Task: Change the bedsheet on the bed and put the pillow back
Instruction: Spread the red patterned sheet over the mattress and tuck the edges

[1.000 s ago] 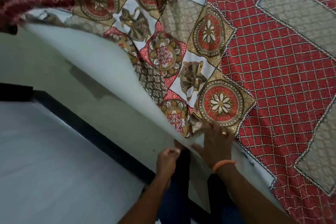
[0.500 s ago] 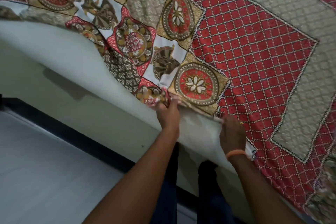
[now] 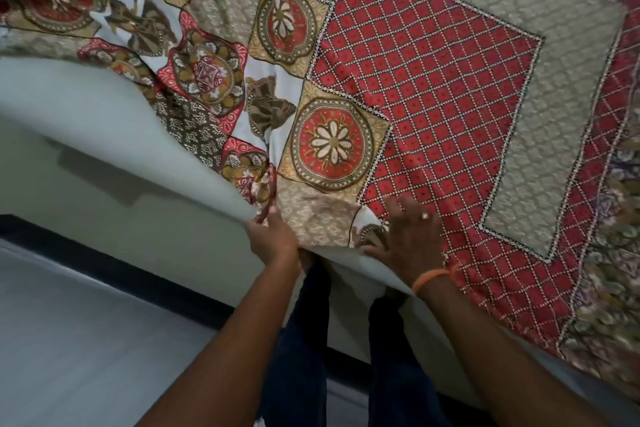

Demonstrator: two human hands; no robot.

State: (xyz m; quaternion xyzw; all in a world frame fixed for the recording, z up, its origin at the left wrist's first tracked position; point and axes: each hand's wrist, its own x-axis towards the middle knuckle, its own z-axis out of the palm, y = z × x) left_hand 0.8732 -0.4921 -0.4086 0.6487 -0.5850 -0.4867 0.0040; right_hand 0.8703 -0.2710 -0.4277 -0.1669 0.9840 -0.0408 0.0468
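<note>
Bedsheet (image 3: pixel 433 87) drapes the bed, its loose hem running from 10 to 4 o'clock along the mattress edge (image 3: pixel 173 163). Left hand (image 3: pixel 273 236) pinches that hem; right hand (image 3: pixel 412 239), fingers spread, presses flat at 3 o'clock beside it.

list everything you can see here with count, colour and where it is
bedsheet: one, red lattice with beige panels and a medallion border, spread over the bed, edge bunched at the near side
mattress: one, pale white, its bare side showing below the sheet edge on the left
bed base: one, dark strip under the mattress side
floor: grey, lower left
wristband: one, orange, right wrist
ring: one, gold, right hand
legs: two, dark trousers, bottom centre
left hand: grips the sheet edge
right hand: fingers spread flat on the sheet
</note>
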